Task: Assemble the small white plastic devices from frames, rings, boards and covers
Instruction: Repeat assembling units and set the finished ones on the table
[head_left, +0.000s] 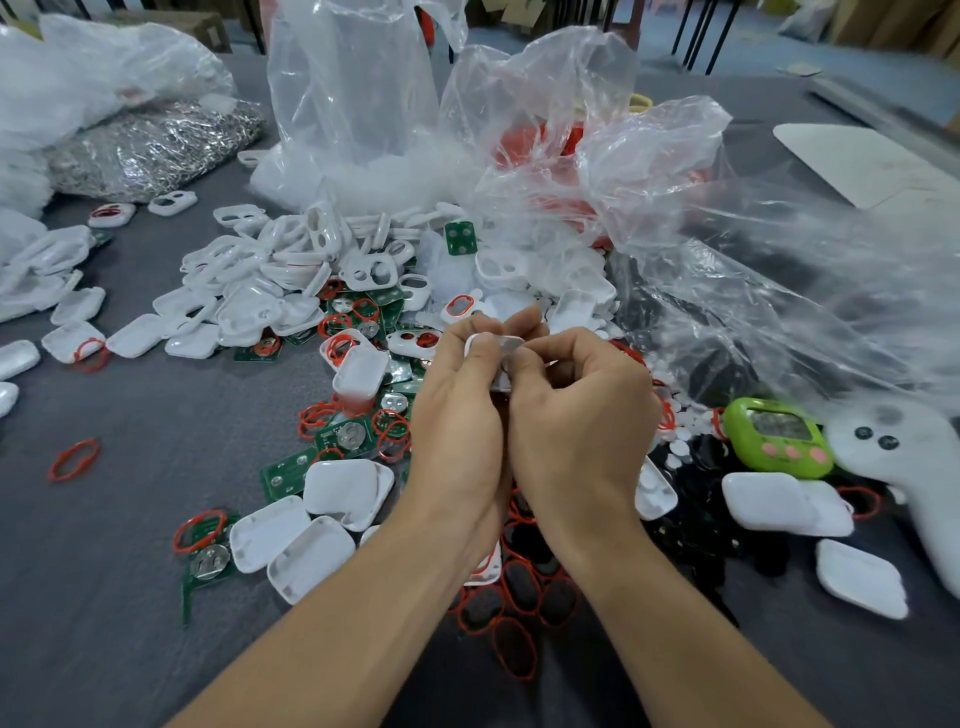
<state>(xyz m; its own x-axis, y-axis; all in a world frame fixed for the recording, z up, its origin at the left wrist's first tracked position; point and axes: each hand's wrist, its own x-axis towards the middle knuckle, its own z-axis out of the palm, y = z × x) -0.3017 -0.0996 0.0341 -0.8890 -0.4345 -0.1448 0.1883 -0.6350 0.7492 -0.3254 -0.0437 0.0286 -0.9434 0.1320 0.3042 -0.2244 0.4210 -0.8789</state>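
Grey counter with crinkled clear plastic bags and loose parts.
Glossy white covers, flat green boards, thin red rings; above them, left hand and right hand fingers pinch one small white piece.

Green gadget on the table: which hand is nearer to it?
Right. The right hand is left of the green gadget, not touching; the left hand is farther left, beyond it. Both pinch one white piece.

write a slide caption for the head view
Over a table strewn with covers, red rings and green boards, the left hand and right hand grip a small white part.
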